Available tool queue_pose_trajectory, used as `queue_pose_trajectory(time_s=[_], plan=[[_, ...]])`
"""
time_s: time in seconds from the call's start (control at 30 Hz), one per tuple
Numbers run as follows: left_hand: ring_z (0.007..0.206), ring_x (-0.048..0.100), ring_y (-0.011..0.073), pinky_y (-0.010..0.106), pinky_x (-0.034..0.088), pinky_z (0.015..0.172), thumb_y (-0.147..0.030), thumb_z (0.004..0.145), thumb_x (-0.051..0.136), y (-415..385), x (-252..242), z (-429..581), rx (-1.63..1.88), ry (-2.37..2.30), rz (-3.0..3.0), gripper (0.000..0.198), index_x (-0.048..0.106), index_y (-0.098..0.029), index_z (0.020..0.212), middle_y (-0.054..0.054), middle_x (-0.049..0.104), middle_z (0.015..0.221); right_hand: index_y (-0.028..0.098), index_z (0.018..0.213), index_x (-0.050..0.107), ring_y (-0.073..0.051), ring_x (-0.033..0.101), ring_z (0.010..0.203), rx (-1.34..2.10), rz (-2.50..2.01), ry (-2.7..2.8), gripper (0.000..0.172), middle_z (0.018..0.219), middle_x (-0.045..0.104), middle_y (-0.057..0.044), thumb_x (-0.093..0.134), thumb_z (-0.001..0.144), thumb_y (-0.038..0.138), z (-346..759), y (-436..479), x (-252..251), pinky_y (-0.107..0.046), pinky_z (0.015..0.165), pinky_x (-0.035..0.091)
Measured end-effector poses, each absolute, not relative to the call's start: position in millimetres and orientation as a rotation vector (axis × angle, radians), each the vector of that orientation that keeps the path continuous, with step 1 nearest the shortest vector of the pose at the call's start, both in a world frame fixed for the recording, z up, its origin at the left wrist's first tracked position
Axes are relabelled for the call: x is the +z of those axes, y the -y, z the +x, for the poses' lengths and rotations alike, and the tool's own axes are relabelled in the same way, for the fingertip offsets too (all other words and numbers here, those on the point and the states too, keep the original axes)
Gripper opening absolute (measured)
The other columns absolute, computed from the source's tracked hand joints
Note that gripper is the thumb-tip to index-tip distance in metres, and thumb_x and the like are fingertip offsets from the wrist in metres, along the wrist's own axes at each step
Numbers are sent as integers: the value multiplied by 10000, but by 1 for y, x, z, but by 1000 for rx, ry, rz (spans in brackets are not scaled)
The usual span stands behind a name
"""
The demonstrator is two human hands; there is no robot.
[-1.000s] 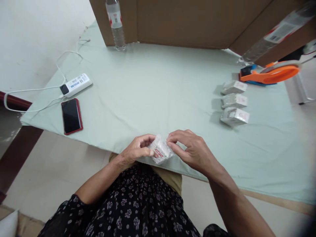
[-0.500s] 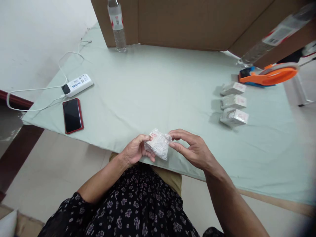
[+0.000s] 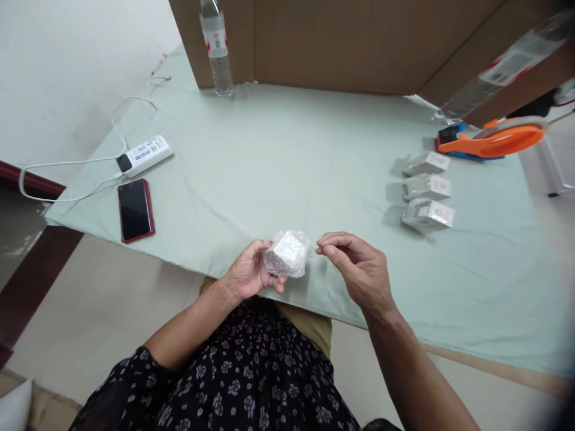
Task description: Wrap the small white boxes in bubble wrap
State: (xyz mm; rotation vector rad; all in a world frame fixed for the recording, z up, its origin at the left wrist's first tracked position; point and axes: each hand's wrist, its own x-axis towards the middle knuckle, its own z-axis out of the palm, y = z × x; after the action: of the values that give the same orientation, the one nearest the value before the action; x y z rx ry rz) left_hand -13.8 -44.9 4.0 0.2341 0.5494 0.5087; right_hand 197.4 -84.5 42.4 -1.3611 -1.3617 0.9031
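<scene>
A small white box in clear bubble wrap point(image 3: 288, 254) is held over the table's near edge. My left hand point(image 3: 252, 270) grips it from the left, thumb on its upper left side and fingers beneath. Just right of the wrap, my right hand point(image 3: 357, 263) is closed in a pinch, thumb against forefinger. Whether a thin bit of film or tape is between those fingertips is too small to tell. Three similar wrapped boxes stand in a row at the right: a far one point(image 3: 426, 163), a middle one point(image 3: 426, 187) and a near one point(image 3: 427, 215).
An orange and blue tape dispenser point(image 3: 492, 140) lies behind the row of boxes. Water bottles stand at the back left point(image 3: 219, 57) and back right point(image 3: 494, 78), against a cardboard panel point(image 3: 332, 48). A phone point(image 3: 135, 211) and a white cabled device point(image 3: 146, 155) lie at left.
The wrapped box has turned in my left hand, so a flat white face shows upward. My right hand has drawn slightly right, away from the wrap, its fingertips closer together.
</scene>
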Motion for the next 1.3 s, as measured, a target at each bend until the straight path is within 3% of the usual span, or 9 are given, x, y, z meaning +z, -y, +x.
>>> queue_pose_trajectory(time_s=[0.07, 0.27, 0.37, 0.47, 0.57, 0.77, 0.93, 1.13, 1.3], plan=[[541, 677, 195, 318, 593, 472, -385, 819, 585, 45, 5, -13, 535, -577, 215, 325, 607, -123, 1010, 74, 708, 772, 240, 922, 703, -206, 666, 945, 790, -1326, 1489, 61, 991, 702, -58, 665, 893, 278, 198, 89, 44, -383, 847, 559], [560, 692, 188, 280, 584, 493, -348, 821, 616, 46, 8, -8, 559, -668, 185, 330, 593, -135, 1072, 73, 725, 817, 257, 1163, 657, -241, 623, 1141, 639, -1286, 1799, 294, 1204, 645, -100, 688, 871, 254, 190, 94, 44, -444, 976, 529], [565, 692, 182, 268, 573, 492, -347, 817, 622, 47, 12, -6, 579, -688, 185, 336, 591, -142, 1081, 75, 725, 842, 245, 1090, 650, -225, 654, 1021, 611, -1391, 1699, 224, 1136, 667, -90, 679, 872, 288, 187, 93, 42, -396, 862, 563], [569, 688, 175, 256, 559, 485, -352, 811, 626, 47, 14, -5, 616, -710, 198, 337, 595, -146, 1076, 73, 723, 855, 227, 966, 649, -178, 658, 784, 716, -1508, 1582, 173, 920, 703, -39, 696, 854, 350, 185, 92, 41, -336, 743, 560], [585, 690, 174, 250, 552, 489, -349, 819, 620, 47, 14, -3, 642, -721, 218, 323, 599, -149, 1072, 66, 719, 847, 214, 839, 660, -159, 626, 687, 866, -1536, 1527, 167, 751, 688, -7, 675, 856, 379, 184, 90, 39, -308, 699, 533], [589, 694, 194, 280, 559, 511, -340, 840, 547, 47, 9, -1, 590, -665, 179, 304, 621, -120, 1037, 96, 730, 850, 196, 800, 673, -156, 618, 705, 1141, -1435, 1257, 205, 745, 682, -8, 664, 864, 390, 183, 87, 27, -291, 689, 502], [596, 698, 213, 298, 559, 521, -342, 837, 509, 46, 7, 0, 601, -635, 182, 324, 637, -107, 1018, 104, 735, 839, 205, 818, 677, -151, 602, 731, 1164, -1413, 1217, 194, 783, 676, -4, 682, 859, 395, 186, 88, 23, -289, 713, 485], [631, 699, 221, 303, 557, 541, -347, 821, 521, 46, 5, 0, 603, -623, 211, 336, 648, -102, 1012, 116, 737, 855, 213, 848, 682, -160, 628, 747, 1025, -1446, 1344, 152, 796, 695, -1, 652, 885, 357, 187, 90, 25, -296, 717, 496], [783, 702, 245, 346, 595, 641, -255, 787, 541, 45, 3, -5, 671, -665, 308, 293, 678, -82, 981, 133, 741, 893, 224, 889, 676, -172, 681, 810, 653, -1386, 1607, 38, 879, 740, -11, 638, 889, 227, 187, 93, 33, -310, 766, 521]])
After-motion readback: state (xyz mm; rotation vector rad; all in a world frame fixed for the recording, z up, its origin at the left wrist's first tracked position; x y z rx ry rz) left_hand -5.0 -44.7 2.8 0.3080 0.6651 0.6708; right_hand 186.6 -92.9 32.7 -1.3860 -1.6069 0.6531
